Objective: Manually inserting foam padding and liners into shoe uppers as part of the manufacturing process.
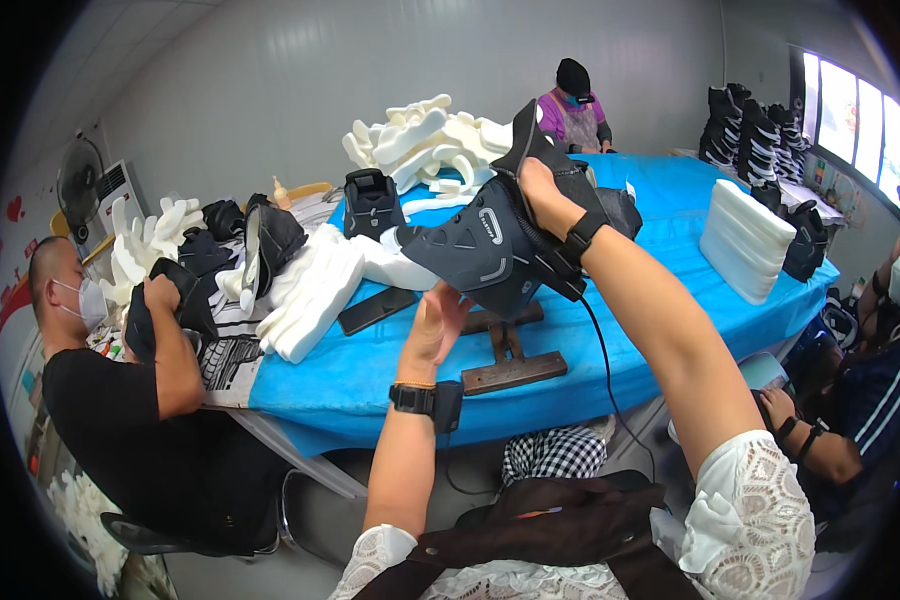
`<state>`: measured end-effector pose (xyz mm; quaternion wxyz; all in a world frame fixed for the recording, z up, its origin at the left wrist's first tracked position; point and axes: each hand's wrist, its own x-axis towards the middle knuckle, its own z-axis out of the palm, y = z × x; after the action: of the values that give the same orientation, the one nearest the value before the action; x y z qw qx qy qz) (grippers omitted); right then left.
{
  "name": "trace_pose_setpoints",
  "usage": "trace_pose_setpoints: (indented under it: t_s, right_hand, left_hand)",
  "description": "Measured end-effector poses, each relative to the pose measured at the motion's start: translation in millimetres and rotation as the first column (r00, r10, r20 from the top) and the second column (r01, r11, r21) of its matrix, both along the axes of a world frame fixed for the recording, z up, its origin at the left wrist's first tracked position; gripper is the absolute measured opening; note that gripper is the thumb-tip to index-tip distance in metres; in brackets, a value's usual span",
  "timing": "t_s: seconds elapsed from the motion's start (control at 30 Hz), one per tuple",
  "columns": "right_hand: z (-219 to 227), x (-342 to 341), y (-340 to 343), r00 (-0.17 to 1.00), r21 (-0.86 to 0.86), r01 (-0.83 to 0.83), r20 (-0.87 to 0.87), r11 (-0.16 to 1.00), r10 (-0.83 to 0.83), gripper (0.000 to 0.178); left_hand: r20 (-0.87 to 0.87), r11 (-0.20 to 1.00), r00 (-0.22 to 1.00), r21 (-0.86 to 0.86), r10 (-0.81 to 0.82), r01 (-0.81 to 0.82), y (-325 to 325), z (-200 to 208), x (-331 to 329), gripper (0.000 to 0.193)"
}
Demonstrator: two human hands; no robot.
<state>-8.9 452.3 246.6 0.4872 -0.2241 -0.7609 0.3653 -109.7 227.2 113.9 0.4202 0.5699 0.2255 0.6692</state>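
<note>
A dark grey boot [475,245] with pale grey trim hangs tilted over the table's near side, its toe pointing left. My right hand [542,188] reaches into its raised collar and grips it there, the fingertips hidden inside. From below, my left hand [435,325] holds the boot's underside near the toe, with some fingers partly hidden by it. Under the boot, a brown metal stand [513,372] with two crossbars lies on the blue table cover [390,395]. A flat black phone-like slab [375,310] lies left of my left hand.
White foam pieces form a stack [315,285] at left, a heap [425,140] behind and another stack [745,240] at right. A black boot [373,200] stands beyond the held one. Co-workers sit left [150,400], across [575,110] and right [840,430]. A cable [607,360] hangs below my right wrist.
</note>
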Motion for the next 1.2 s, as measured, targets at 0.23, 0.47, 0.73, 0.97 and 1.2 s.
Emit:
trace_pose_setpoints:
  t_s: [0.23, 0.47, 0.73, 0.97, 1.2]
  right_hand:
    - [14, 3, -80, 0.984, 0.083, 0.121, 0.118, 0.989, -0.131, 0.031]
    - [11, -2, -84, 0.997, 0.029, 0.043, 0.064, 0.999, -0.045, 0.043]
    - [9, 1, -91, 0.99, -0.094, 0.057, 0.135, 0.994, -0.044, 0.041]
    - [2, 16, -90, 0.989, 0.02, 0.015, 0.15, 1.0, -0.017, 0.036]
    - [11, 9, -91, 0.973, 0.121, -0.023, 0.229, 0.992, -0.006, 0.025]
  left_hand:
    - [0.593, 0.967, 0.763, 0.165, -0.256, 0.196, -19, 33, 15, 0.078]
    - [0.693, 0.981, 0.703, 0.032, -0.161, 0.193, -9, 29, 11, 0.036]
    - [0.635, 0.979, 0.752, 0.034, -0.177, 0.201, -2, 8, 0, 0.038]
    - [0.65, 1.0, 0.76, 0.006, -0.024, 0.026, -6, -6, 23, 0.042]
    - [0.691, 0.994, 0.715, 0.084, -0.107, 0.067, 3, -9, 9, 0.045]
